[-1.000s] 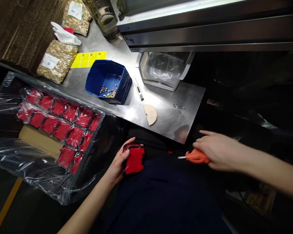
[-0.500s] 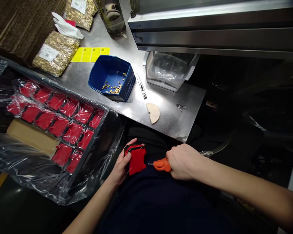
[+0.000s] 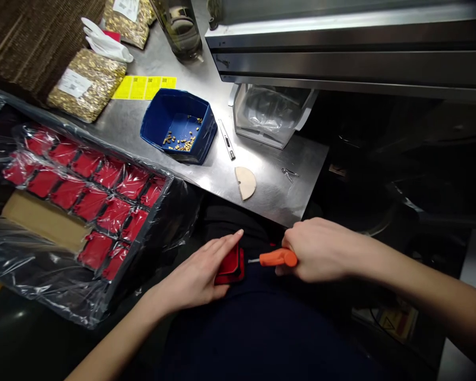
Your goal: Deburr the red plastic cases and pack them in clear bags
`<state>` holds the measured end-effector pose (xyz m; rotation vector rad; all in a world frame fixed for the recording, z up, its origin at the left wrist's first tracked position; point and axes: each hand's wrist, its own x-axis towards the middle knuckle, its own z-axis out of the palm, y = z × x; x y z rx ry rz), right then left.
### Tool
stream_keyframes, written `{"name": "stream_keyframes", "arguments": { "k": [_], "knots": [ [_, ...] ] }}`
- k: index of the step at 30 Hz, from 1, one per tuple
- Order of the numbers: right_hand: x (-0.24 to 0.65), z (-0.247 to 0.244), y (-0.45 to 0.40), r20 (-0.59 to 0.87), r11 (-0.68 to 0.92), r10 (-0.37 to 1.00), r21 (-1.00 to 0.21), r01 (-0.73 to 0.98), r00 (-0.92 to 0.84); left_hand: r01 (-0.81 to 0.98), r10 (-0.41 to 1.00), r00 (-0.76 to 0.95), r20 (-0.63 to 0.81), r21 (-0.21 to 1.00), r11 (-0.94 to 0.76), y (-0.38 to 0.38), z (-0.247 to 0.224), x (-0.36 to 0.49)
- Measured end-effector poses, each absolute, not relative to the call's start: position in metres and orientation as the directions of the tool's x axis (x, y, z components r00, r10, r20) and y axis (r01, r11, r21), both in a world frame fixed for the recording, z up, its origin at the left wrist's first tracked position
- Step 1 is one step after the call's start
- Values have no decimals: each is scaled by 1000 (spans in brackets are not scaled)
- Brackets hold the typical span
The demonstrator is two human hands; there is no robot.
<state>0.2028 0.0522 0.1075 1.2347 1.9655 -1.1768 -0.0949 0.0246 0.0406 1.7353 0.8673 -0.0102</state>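
Note:
My left hand [image 3: 200,272] lies flat over a small red plastic part [image 3: 232,266] on my lap, fingers stretched along its top, pinning it down. My right hand [image 3: 321,250] is closed round the orange handle of a screwdriver [image 3: 276,258]. The thin metal tip points left and meets the right edge of the red part. Most of the part is hidden under my left fingers.
A plastic-lined tray of several red parts [image 3: 83,193] sits at left. On the steel bench [image 3: 269,198] are a blue bin with small brass pieces [image 3: 178,127], a utility knife [image 3: 226,139], a tan half-disc [image 3: 245,182], bags of brass parts [image 3: 85,84] and yellow labels [image 3: 145,87].
My right hand swung the screwdriver in from the right until its tip reached the red part. My left hand shifted from gripping the part's side to pressing flat on top of it.

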Motion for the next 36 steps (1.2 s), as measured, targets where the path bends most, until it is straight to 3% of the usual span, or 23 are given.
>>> {"name": "stream_keyframes", "arguments": {
  "k": [3,5,7,8,10,12,13,16,19,21,23,26,28,30,33,36],
  "knots": [
    [217,96,68,-797,154,420,-410,899,-435,374,513,707,-486,874,312,28,38,-106],
    [223,86,71,-816,125,388,-415,901,-429,70,586,625,-515,785,616,23,30,-112],
    [223,79,66,-825,125,351,-428,895,-443,-206,646,503,-574,646,735,11,22,-111],
    [222,77,61,-826,135,332,-436,890,-455,-260,659,424,-621,614,745,5,18,-107],
    [218,77,49,-823,161,297,-456,875,-484,-160,681,256,-686,665,730,-7,13,-97],
    [217,81,39,-816,171,284,-474,864,-503,127,742,186,-644,764,632,-13,16,-85],
    [218,84,36,-814,165,282,-480,862,-507,294,776,232,-586,803,518,-13,19,-81],
    [221,94,40,-805,154,340,-462,873,-486,643,719,549,-426,765,-37,-4,35,-71],
    [213,101,54,-812,209,421,-347,914,-405,669,524,735,-430,587,-457,10,48,-61],
    [200,105,61,-819,261,432,-287,922,-377,626,444,780,-442,549,-553,20,51,-55],
    [192,105,64,-815,289,438,-272,918,-379,594,403,804,-436,597,-539,28,51,-56],
    [207,98,59,-796,287,448,-304,908,-408,601,452,772,-447,745,-289,38,47,-72],
    [239,86,51,-716,307,517,-355,883,-468,580,564,672,-480,814,1,39,43,-87],
    [280,70,42,-565,348,668,-340,874,-485,411,651,536,-538,839,356,36,38,-97],
    [340,37,37,-446,331,830,-89,939,-335,9,636,423,-645,705,709,28,32,-89],
    [378,-1,50,-481,322,846,116,939,-231,-139,590,425,-686,594,792,27,24,-55]
  ]
}}
